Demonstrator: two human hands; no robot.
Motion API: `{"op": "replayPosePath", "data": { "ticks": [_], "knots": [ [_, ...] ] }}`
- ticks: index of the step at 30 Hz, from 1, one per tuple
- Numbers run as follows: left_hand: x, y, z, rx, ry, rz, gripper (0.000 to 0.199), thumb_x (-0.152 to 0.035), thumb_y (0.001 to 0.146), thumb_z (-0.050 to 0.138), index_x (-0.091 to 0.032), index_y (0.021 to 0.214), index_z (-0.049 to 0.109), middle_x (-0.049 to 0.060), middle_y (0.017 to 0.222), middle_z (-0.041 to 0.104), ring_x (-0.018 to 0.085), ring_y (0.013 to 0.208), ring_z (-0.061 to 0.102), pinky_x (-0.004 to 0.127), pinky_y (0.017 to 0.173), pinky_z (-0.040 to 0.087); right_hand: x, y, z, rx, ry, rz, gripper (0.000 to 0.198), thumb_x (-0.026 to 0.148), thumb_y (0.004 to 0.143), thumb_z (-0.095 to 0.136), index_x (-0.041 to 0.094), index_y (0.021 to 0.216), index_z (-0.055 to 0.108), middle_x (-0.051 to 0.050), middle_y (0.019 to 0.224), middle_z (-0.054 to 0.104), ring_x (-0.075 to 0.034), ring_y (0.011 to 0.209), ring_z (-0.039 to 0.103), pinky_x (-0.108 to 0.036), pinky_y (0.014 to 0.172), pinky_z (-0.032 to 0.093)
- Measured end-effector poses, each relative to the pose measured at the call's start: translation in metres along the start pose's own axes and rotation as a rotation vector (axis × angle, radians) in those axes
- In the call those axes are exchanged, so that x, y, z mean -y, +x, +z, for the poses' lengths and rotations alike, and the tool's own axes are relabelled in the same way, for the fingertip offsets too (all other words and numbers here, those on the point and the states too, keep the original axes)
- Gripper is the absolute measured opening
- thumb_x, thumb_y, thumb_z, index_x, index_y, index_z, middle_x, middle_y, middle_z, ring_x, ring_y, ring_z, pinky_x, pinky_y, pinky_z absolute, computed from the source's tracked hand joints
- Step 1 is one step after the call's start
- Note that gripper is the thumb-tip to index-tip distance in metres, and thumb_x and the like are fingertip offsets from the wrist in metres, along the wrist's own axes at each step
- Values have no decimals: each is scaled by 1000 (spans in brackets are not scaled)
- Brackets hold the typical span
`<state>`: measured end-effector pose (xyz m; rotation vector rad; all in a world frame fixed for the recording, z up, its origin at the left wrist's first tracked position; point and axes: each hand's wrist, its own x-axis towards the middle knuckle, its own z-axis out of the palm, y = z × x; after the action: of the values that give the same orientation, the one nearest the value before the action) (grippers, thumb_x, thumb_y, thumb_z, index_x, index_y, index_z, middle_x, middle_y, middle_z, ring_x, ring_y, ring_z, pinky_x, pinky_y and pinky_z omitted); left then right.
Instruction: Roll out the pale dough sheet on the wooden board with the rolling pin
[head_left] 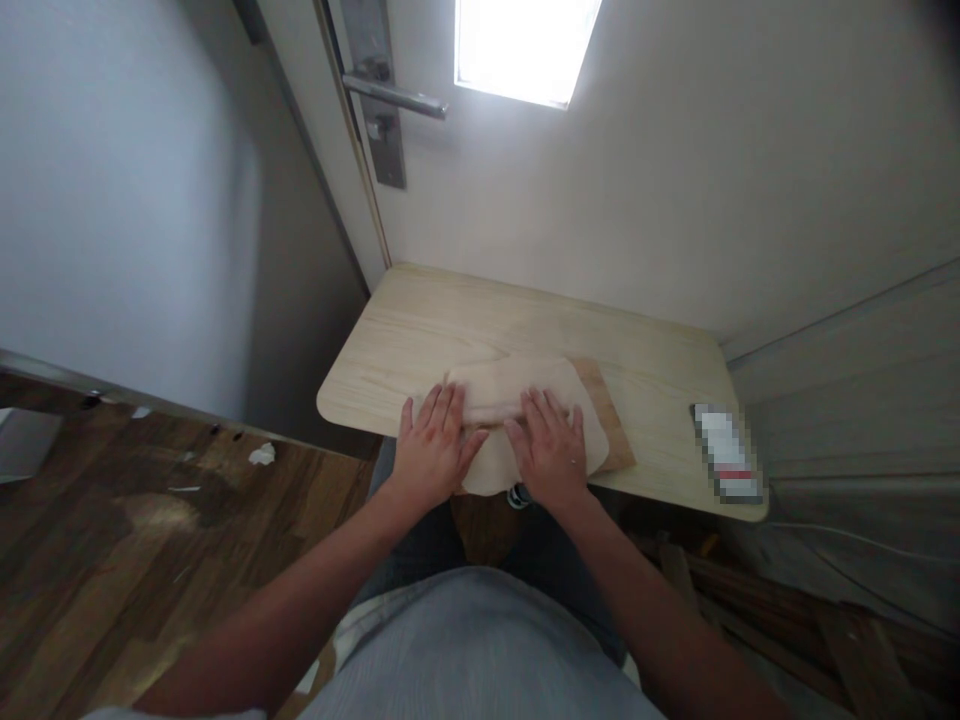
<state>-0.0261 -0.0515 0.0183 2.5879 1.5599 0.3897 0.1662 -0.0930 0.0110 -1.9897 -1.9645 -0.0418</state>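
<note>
A pale, soft-looking flat sheet, like rolled-out dough, lies over a brown wooden board at the front of the table. Its near part hangs past the table edge. Between the hands a pale crosswise ridge shows; I cannot tell whether it is a fold or a rolling pin under the sheet. My left hand rests on the sheet's left side, fingers stretched forward and thumb pointing inward. On the right side my right hand lies palm down in the same way. The palms hide what is beneath them.
The narrow light wooden table stands against a door with a metal handle. A blurred-out phone-like object lies at its right end. Scraps of white paper are on the wooden floor at left. Dark wooden beams are at lower right.
</note>
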Motion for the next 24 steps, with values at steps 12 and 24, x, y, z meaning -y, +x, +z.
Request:
{"op": "replayPosePath", "data": {
  "ticks": [12,24],
  "knots": [
    [28,89,8,21,3,-112,59,-56,103,26,-26,149,47,9,159,44,33,146,36,64,118,24,-11,107,23,119,-123,135,59,47,104,32,18,155,40,-12,163,34,-35,150,26,-68,118,13],
    [46,135,12,201,-66,-178,55,-53,102,27,-30,148,48,8,160,41,33,147,33,69,115,25,-15,148,27,188,-102,189,65,58,102,31,21,155,40,-12,160,39,-37,147,33,-67,117,19]
  ]
}}
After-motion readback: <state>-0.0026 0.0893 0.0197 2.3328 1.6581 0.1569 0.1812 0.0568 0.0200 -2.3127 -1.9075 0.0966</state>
